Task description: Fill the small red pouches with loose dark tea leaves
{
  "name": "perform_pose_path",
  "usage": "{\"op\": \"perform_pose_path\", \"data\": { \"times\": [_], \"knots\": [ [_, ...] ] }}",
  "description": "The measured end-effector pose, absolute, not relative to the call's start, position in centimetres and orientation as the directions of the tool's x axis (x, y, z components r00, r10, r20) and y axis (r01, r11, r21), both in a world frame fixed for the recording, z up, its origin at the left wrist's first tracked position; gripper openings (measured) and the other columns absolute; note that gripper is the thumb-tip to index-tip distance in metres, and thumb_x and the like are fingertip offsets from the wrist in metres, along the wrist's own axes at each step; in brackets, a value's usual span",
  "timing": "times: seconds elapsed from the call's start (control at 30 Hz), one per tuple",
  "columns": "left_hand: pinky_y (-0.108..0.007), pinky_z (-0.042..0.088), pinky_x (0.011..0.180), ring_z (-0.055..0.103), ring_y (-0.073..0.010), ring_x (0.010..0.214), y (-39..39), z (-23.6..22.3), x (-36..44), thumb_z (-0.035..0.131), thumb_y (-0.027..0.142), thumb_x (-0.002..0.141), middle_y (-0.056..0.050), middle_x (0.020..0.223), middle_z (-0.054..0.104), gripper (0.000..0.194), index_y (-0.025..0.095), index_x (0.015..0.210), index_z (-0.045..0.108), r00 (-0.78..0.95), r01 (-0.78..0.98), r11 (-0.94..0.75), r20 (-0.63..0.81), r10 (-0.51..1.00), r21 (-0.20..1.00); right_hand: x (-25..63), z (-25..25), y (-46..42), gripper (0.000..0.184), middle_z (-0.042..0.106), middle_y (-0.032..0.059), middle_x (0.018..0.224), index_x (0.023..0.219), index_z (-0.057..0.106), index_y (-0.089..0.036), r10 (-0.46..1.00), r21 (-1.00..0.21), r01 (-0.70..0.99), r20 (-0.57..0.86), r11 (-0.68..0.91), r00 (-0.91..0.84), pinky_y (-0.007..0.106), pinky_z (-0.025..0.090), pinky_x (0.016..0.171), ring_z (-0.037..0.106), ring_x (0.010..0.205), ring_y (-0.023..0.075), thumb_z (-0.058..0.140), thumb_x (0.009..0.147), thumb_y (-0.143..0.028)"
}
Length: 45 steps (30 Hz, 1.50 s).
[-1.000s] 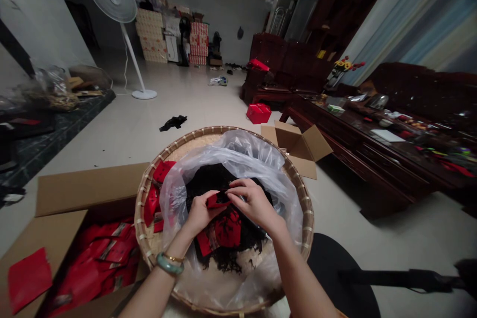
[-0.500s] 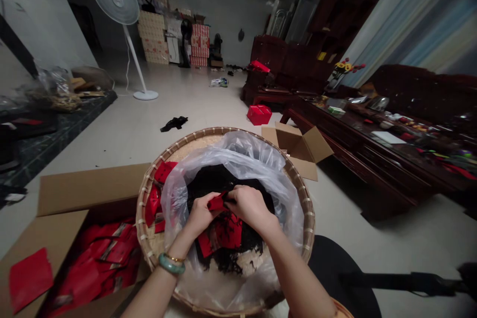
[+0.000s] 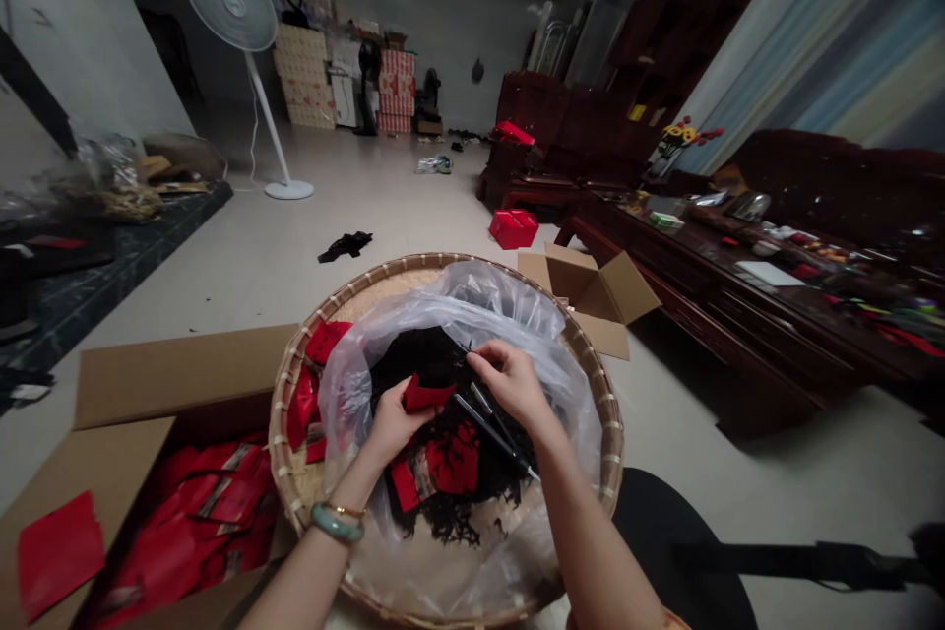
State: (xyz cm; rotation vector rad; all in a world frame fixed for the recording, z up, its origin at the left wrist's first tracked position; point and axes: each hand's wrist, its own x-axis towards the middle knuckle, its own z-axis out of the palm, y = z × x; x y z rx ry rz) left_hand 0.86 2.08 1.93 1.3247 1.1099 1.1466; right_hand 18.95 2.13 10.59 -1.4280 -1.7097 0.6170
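Note:
My left hand [image 3: 391, 423] is closed on a small red packet [image 3: 428, 397], held tilted over a heap of black, stringy shreds [image 3: 413, 349]. Beside it, my right hand [image 3: 509, 379] pinches a few thin black strands at its fingertips. The heap lies in a clear plastic bag [image 3: 346, 384] inside a round woven bamboo basket [image 3: 279, 413]. Under my hands, another red packet [image 3: 435, 472] rests on the shreds, with strands across it. A slim dark rod-like tool [image 3: 491, 433] with pale ends lies on the heap below my right hand.
Left of the basket, a cardboard box [image 3: 184, 374] holds many red packets [image 3: 184, 532]. Another open carton [image 3: 591, 290] stands beyond the basket, near a dark wooden table [image 3: 664, 266]. A black round base [image 3: 671, 541] is at right. A white fan [image 3: 287, 188] stands farther off.
My right hand has moved away from the red packet, to the right and slightly up, uncovering the rod-like tool. My left hand still holds the packet, now slightly lower and farther left.

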Motion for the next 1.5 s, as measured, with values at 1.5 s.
{"op": "perform_pose_path", "data": {
  "times": [1.5],
  "knots": [
    [-0.024, 0.047, 0.055, 0.061, -0.013, 0.056, 1.3, 2.9, 1.8, 0.074, 0.043, 0.061, -0.002, 0.068, 0.067, 0.04, 0.012, 0.084, 0.063, 0.323, -0.3, 0.362, -0.263, 0.909, 0.883, 16.8, 4.9, 2.0, 0.017, 0.066, 0.0017, 0.063, 0.063, 0.068, -0.017, 0.989, -0.919, 0.374, 0.146, 0.125, 0.028, 0.023, 0.044, 0.054, 0.058, 0.058, 0.0142, 0.066, 0.07, -0.032]
  ]
}}
